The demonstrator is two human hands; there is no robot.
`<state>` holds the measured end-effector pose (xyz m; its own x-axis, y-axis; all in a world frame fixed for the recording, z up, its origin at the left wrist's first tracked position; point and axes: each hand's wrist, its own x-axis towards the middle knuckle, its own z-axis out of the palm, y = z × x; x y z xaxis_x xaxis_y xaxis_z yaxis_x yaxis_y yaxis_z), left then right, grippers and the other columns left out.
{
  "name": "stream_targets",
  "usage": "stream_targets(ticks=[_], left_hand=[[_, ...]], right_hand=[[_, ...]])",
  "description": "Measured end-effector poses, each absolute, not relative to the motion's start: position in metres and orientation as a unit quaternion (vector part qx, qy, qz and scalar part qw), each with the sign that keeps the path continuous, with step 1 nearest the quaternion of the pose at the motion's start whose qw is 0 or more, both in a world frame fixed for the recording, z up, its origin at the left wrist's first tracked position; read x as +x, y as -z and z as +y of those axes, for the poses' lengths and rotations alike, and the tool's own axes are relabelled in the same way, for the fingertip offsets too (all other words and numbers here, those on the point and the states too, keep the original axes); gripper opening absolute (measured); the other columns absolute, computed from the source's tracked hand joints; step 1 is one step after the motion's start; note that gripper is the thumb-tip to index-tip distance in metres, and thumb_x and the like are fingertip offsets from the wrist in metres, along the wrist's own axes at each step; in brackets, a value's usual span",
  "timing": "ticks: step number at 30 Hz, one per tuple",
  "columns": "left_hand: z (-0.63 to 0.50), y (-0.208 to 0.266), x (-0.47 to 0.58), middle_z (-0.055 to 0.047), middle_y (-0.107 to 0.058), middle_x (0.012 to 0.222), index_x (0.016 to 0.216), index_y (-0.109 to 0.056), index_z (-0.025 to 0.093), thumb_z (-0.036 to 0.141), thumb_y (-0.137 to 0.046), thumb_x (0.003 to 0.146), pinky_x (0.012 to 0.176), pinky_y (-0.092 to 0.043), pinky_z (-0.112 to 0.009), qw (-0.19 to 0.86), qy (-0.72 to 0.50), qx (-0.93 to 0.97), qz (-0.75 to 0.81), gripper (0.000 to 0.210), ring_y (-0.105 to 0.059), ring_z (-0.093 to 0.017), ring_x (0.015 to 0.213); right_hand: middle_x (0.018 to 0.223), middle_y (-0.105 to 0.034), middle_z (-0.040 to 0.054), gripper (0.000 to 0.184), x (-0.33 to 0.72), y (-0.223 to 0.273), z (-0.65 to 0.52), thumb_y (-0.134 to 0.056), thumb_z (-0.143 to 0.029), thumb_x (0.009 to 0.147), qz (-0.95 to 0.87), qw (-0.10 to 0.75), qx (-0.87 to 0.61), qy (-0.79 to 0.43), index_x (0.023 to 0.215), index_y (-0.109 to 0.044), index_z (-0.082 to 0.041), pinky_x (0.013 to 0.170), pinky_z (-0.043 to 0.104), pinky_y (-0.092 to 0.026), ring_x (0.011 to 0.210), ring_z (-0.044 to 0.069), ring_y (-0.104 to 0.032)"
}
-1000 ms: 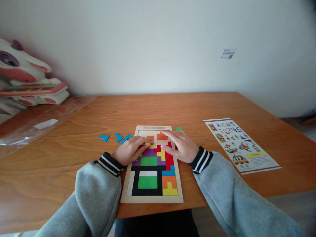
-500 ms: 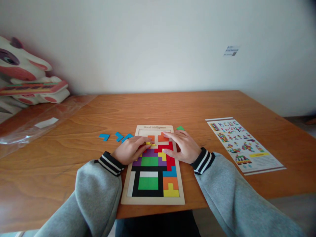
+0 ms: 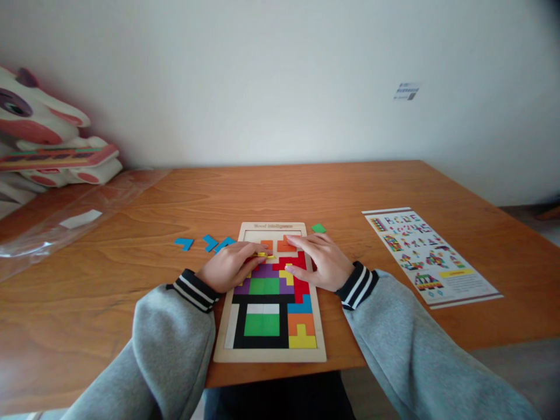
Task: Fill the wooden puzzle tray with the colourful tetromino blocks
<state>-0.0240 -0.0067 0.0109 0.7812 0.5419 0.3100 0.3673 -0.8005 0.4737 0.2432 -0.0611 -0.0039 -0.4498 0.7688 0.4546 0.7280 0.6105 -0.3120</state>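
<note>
A wooden puzzle board (image 3: 270, 356) lies in front of me, its lower part filled with coloured block pieces. Over its upper left side, my left hand (image 3: 227, 265) pinches a yellow puzzle piece (image 3: 265, 255) between thumb and fingers. My right hand (image 3: 326, 261) rests over the board's right edge, thumb and fingers apart. Its fingertips are by an orange piece (image 3: 283, 246), and its thumb is near a yellow piece (image 3: 289, 276) set among red ones (image 3: 301, 287). Whether the right fingertips touch the orange piece I cannot tell. Another orange piece (image 3: 266, 245) lies in the upper part.
Several blue pieces (image 3: 210, 242) lie on the table left of the board, and a green piece (image 3: 319, 228) sits beyond my right hand. A printed pattern sheet (image 3: 431, 256) lies to the right. At far left are clear plastic wrapping (image 3: 126, 189) and a cow-shaped toy keyboard (image 3: 65, 157).
The view has shifted very slightly. My right hand has barely moved, and my left hand keeps its pinch on the yellow piece in the same place.
</note>
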Motion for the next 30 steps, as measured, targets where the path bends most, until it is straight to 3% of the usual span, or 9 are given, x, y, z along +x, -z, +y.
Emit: stream_targets(ticks=[13, 22, 30], left_hand=[[-0.0070, -0.0105, -0.0238, -0.007, -0.073, 0.114, 0.116, -0.063, 0.022, 0.031, -0.045, 0.101, 0.092, -0.057, -0.032, 0.198, -0.225, 0.922, 0.245, 0.025, -0.069, -0.018, 0.105], [-0.0072, -0.0093, -0.0252, -0.007, -0.073, 0.113, 0.116, -0.063, 0.021, 0.030, -0.046, 0.101, 0.093, -0.056, -0.031, 0.186, -0.227, 0.928, 0.227, 0.024, -0.069, -0.018, 0.106], [-0.0076, -0.0103, -0.0243, -0.008, -0.073, 0.107, 0.113, -0.065, 0.019, 0.030, -0.047, 0.101, 0.091, -0.057, -0.031, 0.171, -0.236, 0.933, 0.210, 0.024, -0.069, -0.019, 0.101]], right_hand=[[0.110, -0.076, 0.0103, 0.057, 0.2382, 0.0025, -0.0678, -0.059, -0.048, 0.092, -0.855, 0.290, -0.429, 0.011, 0.139, -0.052, -0.017, 0.095, 0.045, -0.046, 0.099, 0.025, -0.070], [0.111, -0.076, 0.0108, 0.043, 0.2377, 0.0036, -0.0690, -0.060, -0.045, 0.092, -0.862, 0.315, -0.395, 0.055, 0.124, -0.062, -0.016, 0.095, 0.043, -0.049, 0.096, 0.023, -0.072], [0.095, -0.079, 0.0088, 0.030, 0.2347, 0.0018, -0.0695, -0.061, -0.040, 0.093, -0.859, 0.330, -0.381, 0.091, 0.109, -0.068, -0.015, 0.087, 0.040, -0.052, 0.086, 0.022, -0.074]])
